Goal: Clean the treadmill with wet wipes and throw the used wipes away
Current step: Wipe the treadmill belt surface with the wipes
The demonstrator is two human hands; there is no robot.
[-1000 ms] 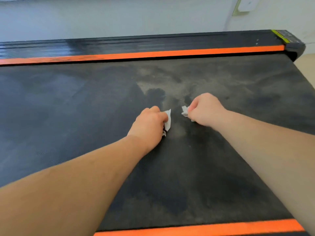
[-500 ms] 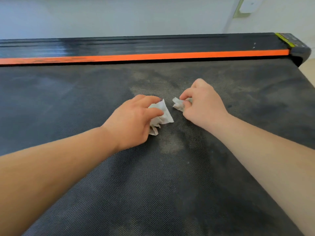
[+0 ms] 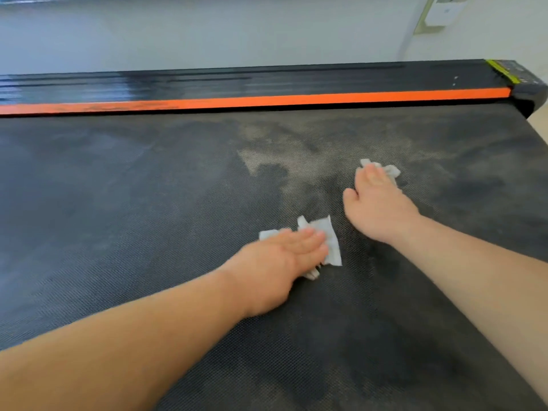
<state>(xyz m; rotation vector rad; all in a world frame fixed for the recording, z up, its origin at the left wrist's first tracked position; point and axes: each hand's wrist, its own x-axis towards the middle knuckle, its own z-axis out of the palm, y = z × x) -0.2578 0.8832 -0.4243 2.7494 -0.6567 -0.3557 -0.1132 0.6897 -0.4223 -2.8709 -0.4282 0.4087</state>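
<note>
The treadmill's black textured belt (image 3: pixel 148 203) fills the view, with dusty grey patches and darker wet streaks near its middle. My left hand (image 3: pixel 278 262) lies flat on a crumpled white wet wipe (image 3: pixel 330 241) and presses it onto the belt. Farther away and to the right, my right hand (image 3: pixel 376 206) presses its fingers onto a second, smaller wet wipe (image 3: pixel 391 170), most of which is hidden under the fingers.
A black side rail with an orange stripe (image 3: pixel 267 99) runs along the belt's far side, ending in a grey end cap (image 3: pixel 527 87) at the right. Behind it rises a pale wall (image 3: pixel 237 34) with a wall plate (image 3: pixel 441 13). Floor shows at far right.
Both hands have flattened from pinching the wipes to pressing them on the belt. The hands have moved apart: the right hand has slid away and rightward, the left nearer to me.
</note>
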